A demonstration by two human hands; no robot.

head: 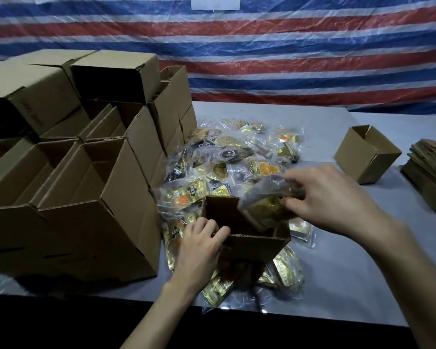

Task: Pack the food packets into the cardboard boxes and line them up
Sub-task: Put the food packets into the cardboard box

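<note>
Our left hand (202,244) curls its fingers over the near-left rim of a small open cardboard box (253,245), which sits on the heap of food packets (237,152) on the grey table (363,248); our right hand (322,200) pinches a clear bag of golden packets (264,209), tilted at the box's mouth, its lower end inside; stacked open boxes (86,197) stand just left; a lone open box (368,154) and flattened cardboard (431,172) lie well apart on the right; a striped tarp (287,46) hangs behind.
</note>
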